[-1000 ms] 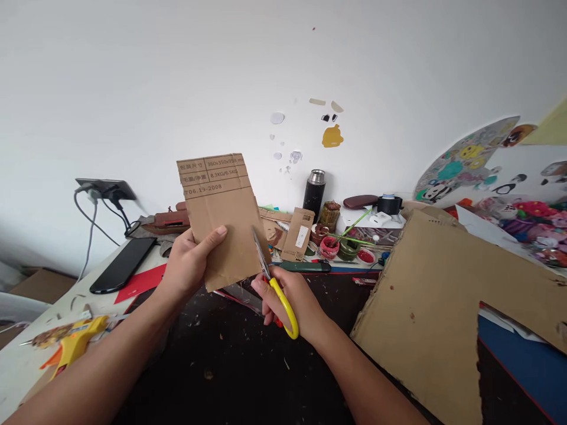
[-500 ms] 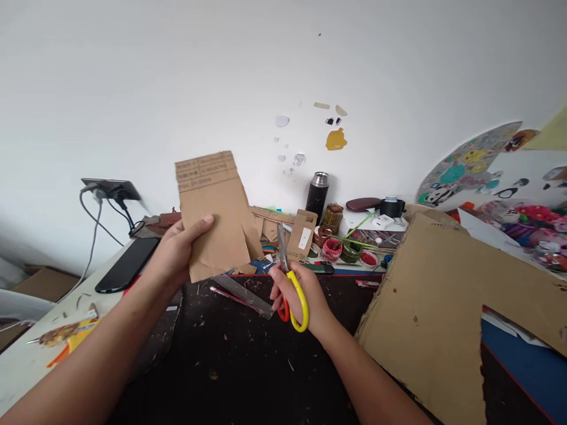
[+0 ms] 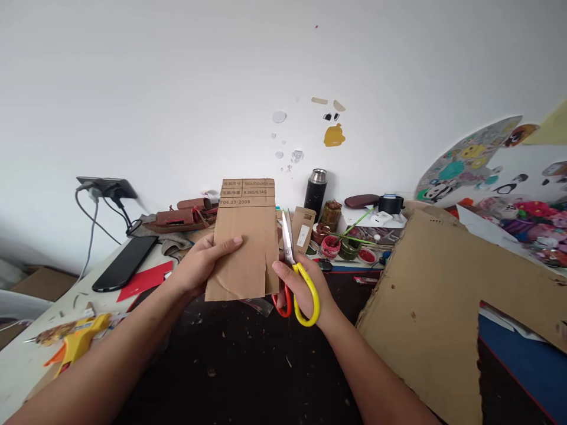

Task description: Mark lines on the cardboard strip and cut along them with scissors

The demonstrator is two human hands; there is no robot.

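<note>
Printed brown cardboard (image 3: pixel 248 242) stands nearly upright in my left hand (image 3: pixel 206 262), thumb on its near face and fingers behind. A short slit runs up from the lower edge near its right side. My right hand (image 3: pixel 310 289) is closed on scissors (image 3: pixel 306 298) with one yellow and one red handle. The blades point up, slightly parted, just beside the cardboard's right edge. Part of the red handle and some right-hand fingers are hidden behind the cardboard and scissors.
A large cut cardboard sheet (image 3: pixel 434 295) covers the right side. Behind are a black flask (image 3: pixel 316 192), paint jars (image 3: pixel 331 247) and a small cardboard box (image 3: pixel 302 230). A yellow glue gun (image 3: pixel 82 342), red paper (image 3: pixel 144 280) and black phone-like object (image 3: pixel 124 264) lie left.
The cardboard in my left hand has moved right and down and turned more upright, beside the scissors. The scissors' blades have parted slightly, and their handles are spread wider.
</note>
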